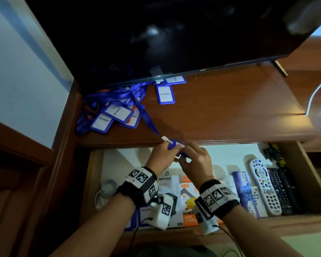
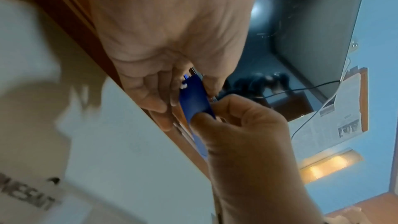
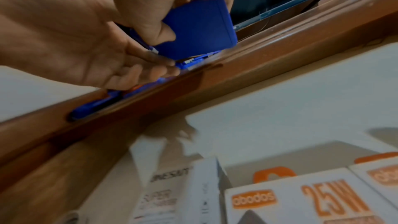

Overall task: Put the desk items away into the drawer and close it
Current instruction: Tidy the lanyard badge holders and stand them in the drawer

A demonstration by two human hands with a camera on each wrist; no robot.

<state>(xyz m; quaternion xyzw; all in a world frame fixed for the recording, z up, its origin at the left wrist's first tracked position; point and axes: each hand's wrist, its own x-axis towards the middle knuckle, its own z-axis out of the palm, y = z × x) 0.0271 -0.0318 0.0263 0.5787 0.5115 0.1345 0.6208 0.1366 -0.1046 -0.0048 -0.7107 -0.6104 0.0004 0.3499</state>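
Note:
Both hands hold one blue badge holder (image 1: 174, 145) at the desk's front edge, above the open drawer (image 1: 309, 175). My left hand (image 1: 167, 146) pinches its top end by the white clip (image 1: 165, 139). My right hand (image 1: 182, 154) grips the lower end, thumb on the blue back (image 3: 198, 28). In the left wrist view the badge holder (image 2: 193, 101) sits between my left fingers (image 2: 159, 103) and the right hand (image 2: 247, 134). Its blue lanyard (image 1: 148, 119) runs back to a pile of like badges (image 1: 115, 112) on the desk.
A dark TV screen (image 1: 156, 34) overhangs the wooden desk top (image 1: 230, 108); another badge (image 1: 165, 94) lies under its edge. The drawer holds charger boxes (image 1: 167, 184), remotes (image 1: 265, 186), a coiled white cable (image 1: 104, 191) and a badge (image 1: 143, 212). A wall stands at the left.

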